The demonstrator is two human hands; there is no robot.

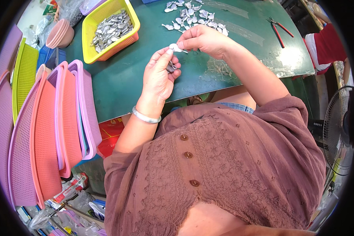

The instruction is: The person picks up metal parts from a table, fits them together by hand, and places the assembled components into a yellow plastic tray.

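My left hand [160, 72] is raised over the near part of the green table, its thumb and forefinger closed on a small silvery metal piece [174, 47]. More grey metal pieces [171, 67] are tucked in its curled fingers. From the right, my right hand [202, 40] pinches the other side of the same small piece. Just beyond the hands lies a loose spread of similar silvery pieces [192, 17], rounded with a narrow tail. A yellow basket [89, 41] to the left holds a heap of metal pieces [113, 29] like them.
Red-handled pliers [279, 33] rest on the table [122, 90] at the far right. Purple and coral plastic baskets [47, 137] stand stacked on the left, with pink tubs [60, 33] behind. A black fan [338, 129] is at right, near another person's red sleeve [331, 44].
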